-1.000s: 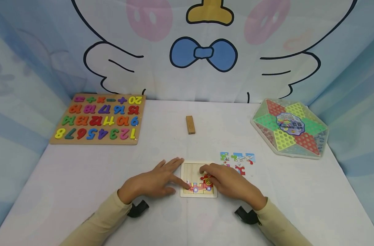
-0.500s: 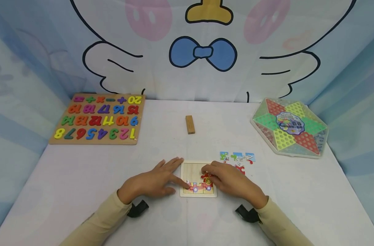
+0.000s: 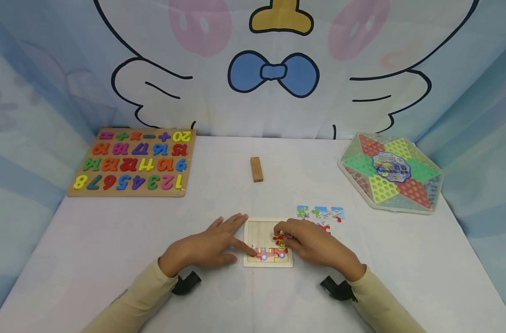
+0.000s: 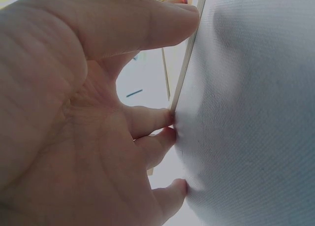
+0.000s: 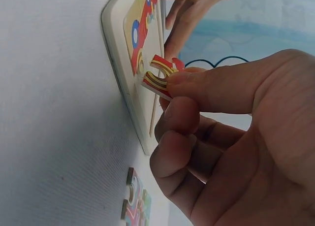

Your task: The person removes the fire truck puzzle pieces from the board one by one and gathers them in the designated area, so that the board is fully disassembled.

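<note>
Pinching a red puzzle piece (image 5: pixel 160 78), the right hand (image 3: pixel 315 245) has edged it slightly inward over the puzzle tray (image 3: pixel 261 229) (bottom row already filled); it looks nearly seated. The left hand (image 3: pixel 207 245), fingers flat, steadies the tray's edge on the surface (image 3: pixel 111 240).

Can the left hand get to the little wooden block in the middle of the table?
Probably yes. The left hand rests flat beside the puzzle tray, holding nothing, and only bare table lies between it and the wooden block.
</note>
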Available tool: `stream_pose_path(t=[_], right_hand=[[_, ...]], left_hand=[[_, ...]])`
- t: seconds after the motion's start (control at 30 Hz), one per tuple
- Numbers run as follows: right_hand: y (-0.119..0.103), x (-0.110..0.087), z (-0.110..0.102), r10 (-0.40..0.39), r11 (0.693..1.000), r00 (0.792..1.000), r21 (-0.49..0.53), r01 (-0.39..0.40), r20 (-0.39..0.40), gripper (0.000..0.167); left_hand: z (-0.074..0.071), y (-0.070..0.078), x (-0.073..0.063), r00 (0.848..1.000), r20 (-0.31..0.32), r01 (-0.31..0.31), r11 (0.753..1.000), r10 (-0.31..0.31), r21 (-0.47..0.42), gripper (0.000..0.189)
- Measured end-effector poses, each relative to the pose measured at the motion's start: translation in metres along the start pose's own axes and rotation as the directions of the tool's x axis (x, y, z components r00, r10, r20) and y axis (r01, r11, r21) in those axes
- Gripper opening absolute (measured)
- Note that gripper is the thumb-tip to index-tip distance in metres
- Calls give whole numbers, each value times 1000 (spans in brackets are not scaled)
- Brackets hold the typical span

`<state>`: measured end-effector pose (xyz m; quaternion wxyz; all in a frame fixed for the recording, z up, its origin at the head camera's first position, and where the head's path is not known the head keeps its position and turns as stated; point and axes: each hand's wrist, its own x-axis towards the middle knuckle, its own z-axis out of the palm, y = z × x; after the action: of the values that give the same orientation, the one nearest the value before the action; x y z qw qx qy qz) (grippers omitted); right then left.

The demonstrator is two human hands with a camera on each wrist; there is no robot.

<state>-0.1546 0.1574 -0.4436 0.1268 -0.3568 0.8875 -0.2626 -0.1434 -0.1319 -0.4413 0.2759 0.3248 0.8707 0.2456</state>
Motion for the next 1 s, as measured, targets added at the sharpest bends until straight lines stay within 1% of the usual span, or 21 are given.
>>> stream_pose_path(t=[0.1,0.2,0.33,0.4,0.47,0.57,0.67,0.73,0.83,0.9,1.0], right_hand=[[2,-3,-7,2,1000,1000,4,-2,-16,20],[6,-10,-22,17,1000,998,16,-16,-60,20],[21,-23,-49,95,995,988,47,-90,-122,23],[32,-31,-60,142,990,982,33,-139,-128,24],[43,-38,-67,178,984,978,6,-178,-108,22],[58,-50,-73,221,975,975,-19,-221,-38,19],[66,-60,-75,252,968,967,-8,-251,34,18],[69,-64,-75,260,966,964,-2,-260,57,18],[73,-65,-74,260,966,963,-2,-260,65,19],[74,-65,-72,260,966,964,-15,-260,54,20],[75,-65,-68,251,967,968,-54,-249,26,21]], left_hand=[[0,0,0,1000,-1,-12,1000,12,1,39],[1,0,0,1000,-2,-18,1000,18,-5,38],[3,0,0,1000,-1,-8,1000,8,-8,37],[2,1,-1,1000,-3,-5,1000,5,-4,37],[2,1,-2,1000,-10,-10,1000,10,-1,37],[1,1,-2,1000,-14,-13,1000,13,-1,37],[1,1,-3,1000,-17,-17,1000,17,-2,38],[1,1,-3,1000,-16,-9,1000,9,-5,38],[1,1,-2,1000,-16,3,1000,-3,-9,36],[1,1,-2,1000,-15,6,1000,-7,-13,36],[2,1,-2,1000,-16,-5,1000,4,-13,37]])
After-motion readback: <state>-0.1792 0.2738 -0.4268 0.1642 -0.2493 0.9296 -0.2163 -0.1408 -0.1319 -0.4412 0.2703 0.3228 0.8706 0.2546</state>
